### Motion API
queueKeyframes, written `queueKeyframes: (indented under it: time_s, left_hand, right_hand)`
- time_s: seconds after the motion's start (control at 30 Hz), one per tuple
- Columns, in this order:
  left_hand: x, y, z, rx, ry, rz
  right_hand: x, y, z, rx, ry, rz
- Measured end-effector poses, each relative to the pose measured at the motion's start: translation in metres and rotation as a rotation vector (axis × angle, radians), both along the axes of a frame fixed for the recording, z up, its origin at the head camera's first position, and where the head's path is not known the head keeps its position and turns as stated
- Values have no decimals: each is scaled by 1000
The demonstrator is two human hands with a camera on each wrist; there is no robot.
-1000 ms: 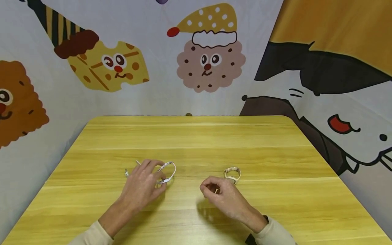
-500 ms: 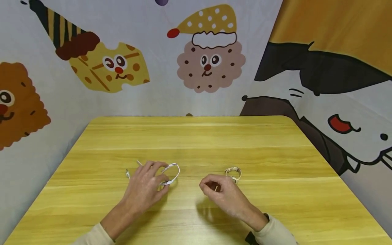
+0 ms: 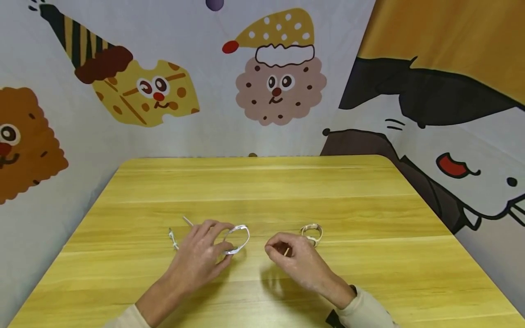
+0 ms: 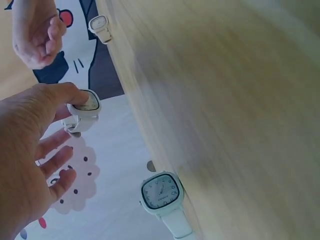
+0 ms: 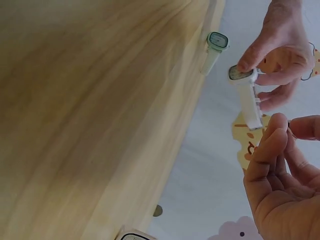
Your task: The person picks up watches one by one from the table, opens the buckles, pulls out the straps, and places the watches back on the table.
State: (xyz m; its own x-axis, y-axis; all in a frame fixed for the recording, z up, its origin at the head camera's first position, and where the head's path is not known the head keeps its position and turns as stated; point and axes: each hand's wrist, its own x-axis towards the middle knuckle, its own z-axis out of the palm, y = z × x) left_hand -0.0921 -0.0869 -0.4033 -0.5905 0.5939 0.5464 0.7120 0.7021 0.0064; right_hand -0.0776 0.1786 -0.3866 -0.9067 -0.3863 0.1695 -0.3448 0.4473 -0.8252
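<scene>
A big cloth (image 3: 213,139) with funny food faces and a large white cartoon animal hangs behind the yellow wooden table (image 3: 262,191). Two bare hands come out of light tan sleeves (image 3: 365,310) and reach over the table. The left hand (image 3: 201,248) has hold of a white watch (image 5: 247,101). Its grip is not wide: thumb and fingers are only as far apart as the watch between them. The thumb lies on the edge of the watch face, and a finger is on the band behind it. Other fingers of this hand bend loosely and spread a bit. The right hand (image 3: 301,259) is curled, with the tips of its thumb and pointing finger close together. I cannot tell if something tiny is pinched there. The white watch is between the two hands, with its band bent round in a loop. I cannot tell if it touches the table. A pale green watch (image 4: 161,191) rests on the table on the far side of the left hand, mostly hidden by that hand in the head view. A cream watch (image 4: 99,22) is on the table just behind the right hand, its band looped too.
</scene>
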Motion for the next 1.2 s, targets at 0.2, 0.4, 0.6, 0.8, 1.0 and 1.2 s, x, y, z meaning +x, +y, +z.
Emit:
queueKeyframes:
  time_s: [0.2,0.4,0.6,0.8,1.0,1.2]
  left_hand:
    - [3,4,-1,-14,10,-25]
    - [4,7,-2,-17,11,-38]
    - [5,10,-3,-26,32,-70]
    - [6,16,-3,-52,78,-111]
    - [10,22,-5,-33,107,-156]
    - [13,25,-6,-29,133,-182]
  right_hand:
    - [-1,-2,-5,15,16,-13]
    - [-5,-6,-8,21,45,-7]
    - [-7,-8,-9,19,28,-20]
    - [-8,-7,-7,8,1,-61]
    - [-7,-9,-8,-3,-7,-49]
    - [-5,-13,-10,3,-7,-28]
